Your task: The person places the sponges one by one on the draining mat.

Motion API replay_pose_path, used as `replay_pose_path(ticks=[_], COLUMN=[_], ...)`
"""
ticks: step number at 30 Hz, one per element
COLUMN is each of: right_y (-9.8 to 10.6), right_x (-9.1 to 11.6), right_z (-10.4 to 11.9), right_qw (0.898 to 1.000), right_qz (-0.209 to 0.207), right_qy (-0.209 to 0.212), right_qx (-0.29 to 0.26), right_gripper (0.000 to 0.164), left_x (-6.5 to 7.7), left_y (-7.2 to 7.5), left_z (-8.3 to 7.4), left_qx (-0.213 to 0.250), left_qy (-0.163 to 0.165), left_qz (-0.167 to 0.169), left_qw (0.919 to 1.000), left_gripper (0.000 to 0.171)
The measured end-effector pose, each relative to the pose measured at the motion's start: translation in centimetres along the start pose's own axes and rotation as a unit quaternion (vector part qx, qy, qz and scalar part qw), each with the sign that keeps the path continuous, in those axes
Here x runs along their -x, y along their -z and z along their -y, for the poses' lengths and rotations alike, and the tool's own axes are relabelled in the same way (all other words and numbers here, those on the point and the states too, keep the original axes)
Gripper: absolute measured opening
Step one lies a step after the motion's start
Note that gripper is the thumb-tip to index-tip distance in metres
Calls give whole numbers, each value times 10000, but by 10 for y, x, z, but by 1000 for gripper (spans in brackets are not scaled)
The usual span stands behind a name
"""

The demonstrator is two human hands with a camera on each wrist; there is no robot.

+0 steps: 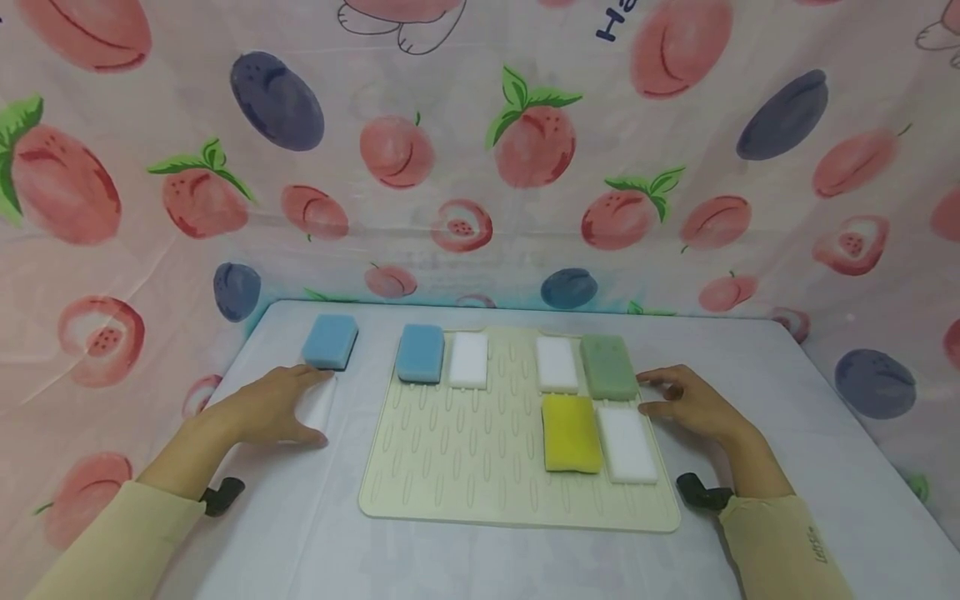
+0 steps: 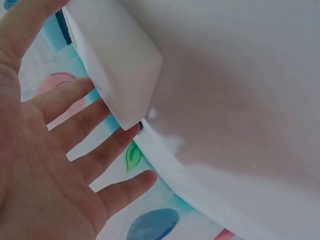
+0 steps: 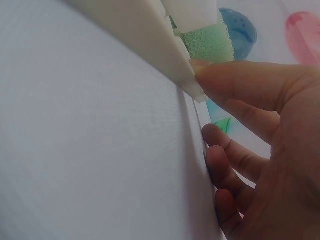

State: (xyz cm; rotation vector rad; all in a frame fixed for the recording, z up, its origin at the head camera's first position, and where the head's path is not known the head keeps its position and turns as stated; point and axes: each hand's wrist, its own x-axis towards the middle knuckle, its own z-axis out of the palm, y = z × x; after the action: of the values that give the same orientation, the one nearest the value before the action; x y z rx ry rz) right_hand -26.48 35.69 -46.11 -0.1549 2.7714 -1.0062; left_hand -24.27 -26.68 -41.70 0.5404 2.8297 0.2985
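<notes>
In the head view my left hand (image 1: pixel 266 406) reaches over the table's left side, thumb and fingers spread around a white sponge (image 1: pixel 318 402). The left wrist view shows that white block (image 2: pixel 115 55) between the thumb and the outstretched fingers. Just beyond the fingertips lies a blue sponge (image 1: pixel 331 340) with a dark underside. My right hand (image 1: pixel 693 406) is at the right edge of a cream ribbed mat (image 1: pixel 487 492), fingers loosely bent. Its thumb tip is right at the mat's edge in the right wrist view, close to a green sponge (image 1: pixel 608 367).
The mat bears another blue sponge (image 1: pixel 420 353), white sponges (image 1: pixel 469 360) at its back left, (image 1: pixel 557 364) and a yellow sponge (image 1: pixel 572 433) beside a white one (image 1: pixel 628 444). A fruit-print curtain (image 1: pixel 465 108) hangs behind the white-covered table (image 1: pixel 450 562).
</notes>
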Motion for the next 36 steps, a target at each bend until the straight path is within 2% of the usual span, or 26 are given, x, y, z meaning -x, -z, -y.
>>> replay_pose_path(ticks=[21,36], right_y=[0,0], right_x=[-1,-1], right_z=[0,1], right_qw=[10000,10000], right_qz=[10,-15], right_qy=[-31,11], right_qx=[69,78], right_gripper=[57,56], left_x=[4,2], left_y=[8,8], left_z=[-23,-38], left_qx=[-11,-177], left_qy=[35,-159], left_qz=[-183,-285], left_qw=[9998,9993], left_gripper=[104,103])
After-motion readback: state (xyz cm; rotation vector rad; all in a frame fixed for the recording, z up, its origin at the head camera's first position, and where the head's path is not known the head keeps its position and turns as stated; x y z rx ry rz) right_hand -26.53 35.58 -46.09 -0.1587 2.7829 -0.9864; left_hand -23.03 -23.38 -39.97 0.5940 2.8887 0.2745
